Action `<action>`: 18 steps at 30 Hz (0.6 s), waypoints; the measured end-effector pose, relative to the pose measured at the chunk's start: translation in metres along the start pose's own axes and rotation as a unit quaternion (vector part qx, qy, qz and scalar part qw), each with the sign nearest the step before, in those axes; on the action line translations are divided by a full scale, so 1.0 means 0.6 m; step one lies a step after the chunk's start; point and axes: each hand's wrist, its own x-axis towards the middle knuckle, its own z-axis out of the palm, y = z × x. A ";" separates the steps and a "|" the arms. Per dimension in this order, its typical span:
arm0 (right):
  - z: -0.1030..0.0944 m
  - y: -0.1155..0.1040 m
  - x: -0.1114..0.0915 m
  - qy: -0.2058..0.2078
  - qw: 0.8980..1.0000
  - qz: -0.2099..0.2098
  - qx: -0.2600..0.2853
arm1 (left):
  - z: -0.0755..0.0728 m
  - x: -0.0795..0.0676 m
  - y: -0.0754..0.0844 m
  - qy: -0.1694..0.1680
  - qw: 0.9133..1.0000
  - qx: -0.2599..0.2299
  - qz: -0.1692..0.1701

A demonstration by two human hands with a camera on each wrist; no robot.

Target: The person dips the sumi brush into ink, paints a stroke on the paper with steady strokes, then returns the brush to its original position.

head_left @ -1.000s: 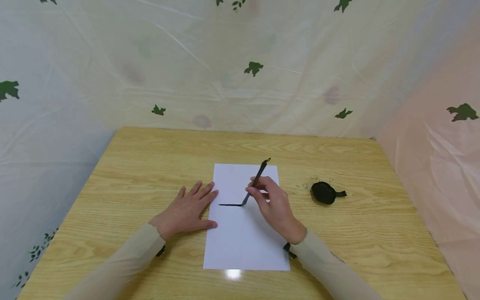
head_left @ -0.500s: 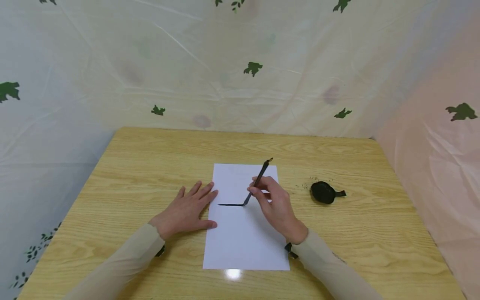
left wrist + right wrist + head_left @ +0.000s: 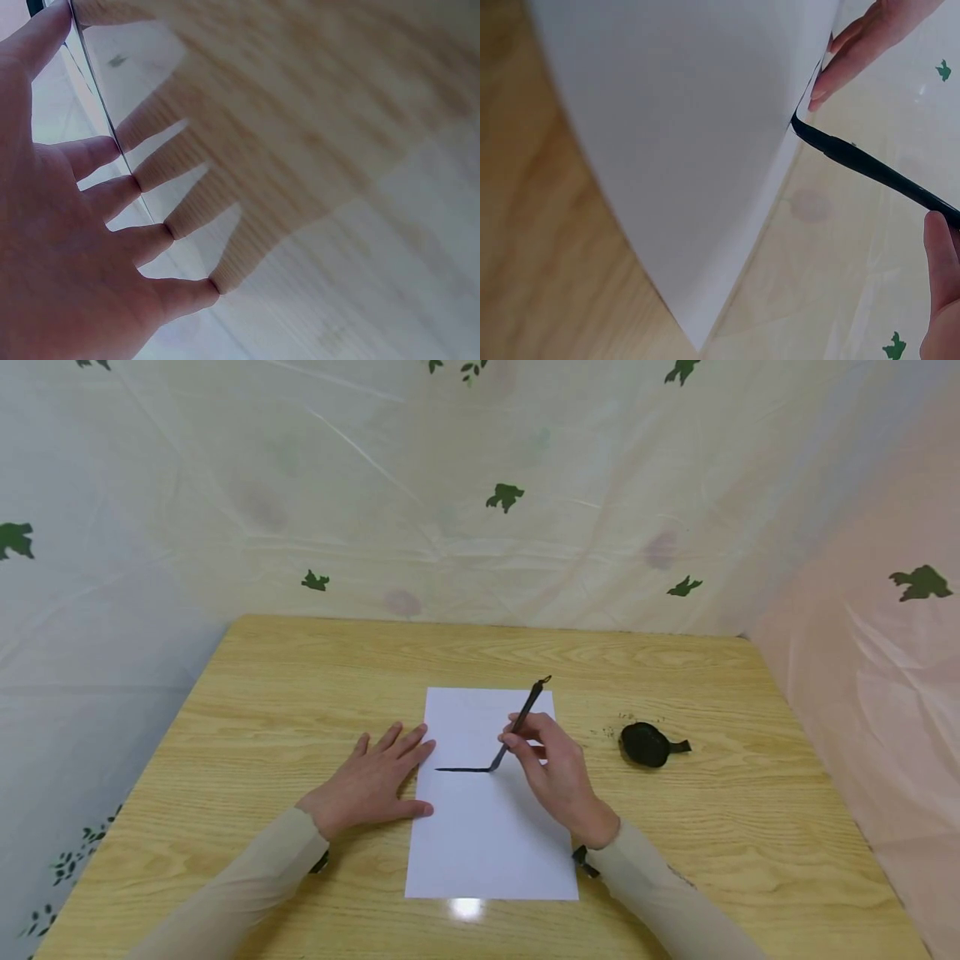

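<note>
A black brush (image 3: 525, 712) stands tilted over a white sheet of paper (image 3: 480, 852), pinched in the fingers of my right hand (image 3: 557, 777). Its bent tip touches the paper at the right end of a thin black horizontal line (image 3: 459, 769). In the right wrist view the brush (image 3: 877, 171) slopes down to the sheet, the thumb against its handle. My left hand (image 3: 375, 782) lies flat with fingers spread, fingertips on the paper's left edge. The left wrist view shows that hand (image 3: 82, 225) with its fingertips on the shiny surface.
A small black ink dish (image 3: 646, 745) with a short handle stands on the wooden table (image 3: 300, 677) to the right of the paper, dark specks around it. Pale curtains (image 3: 405, 510) with green bird shapes hang behind the table and at both sides.
My right hand and the brush have slid slightly to the right, and the black line has grown longer that way. My left hand stays in place.
</note>
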 end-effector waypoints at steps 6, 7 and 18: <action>-0.003 0.000 -0.001 0.002 1.000 0.002 0.001 | 0.000 0.000 0.000 -0.004 1.000 -0.002 -0.004; -0.004 0.001 -0.002 0.002 1.000 0.002 0.002 | 0.000 0.000 0.000 -0.004 1.000 -0.002 -0.004; -0.008 0.005 -0.006 0.005 1.000 -0.004 -0.007 | 0.000 0.000 0.001 -0.002 1.000 -0.002 0.001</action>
